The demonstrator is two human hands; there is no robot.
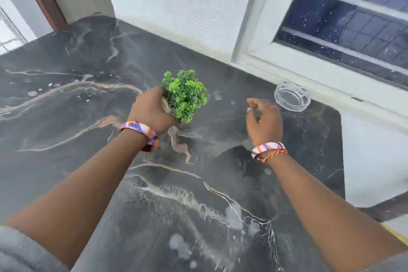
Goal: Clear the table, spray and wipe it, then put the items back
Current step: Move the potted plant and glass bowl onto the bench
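Black marble-patterned table [77, 104] with pale and pinkish veins filled most of the view, and pale smears and small spots lay on its surface, densest near the front edge. Left hand [150, 109] gripped a small potted plant [185, 94] near the middle of the table, fingers curled round the pot, which the hand and the green foliage largely hid; whether the pot touched the surface could not be determined. Right hand [263, 120] hovered to the right of the plant, holding nothing, fingers loosely curled and slightly apart. A clear glass ashtray [291, 95] sat on the table just beyond the right hand, near the far right corner and close to the white window frame [287, 62]. Nothing stood between the two hands. Each wrist carried a patterned orange-and-purple band [141, 133]; the right wrist also bore a thin orange cord [273, 154]. A rough white wall [176, 6] ran along the table's far edge, and dark glass flecked with pale spots showed in the window at upper right.
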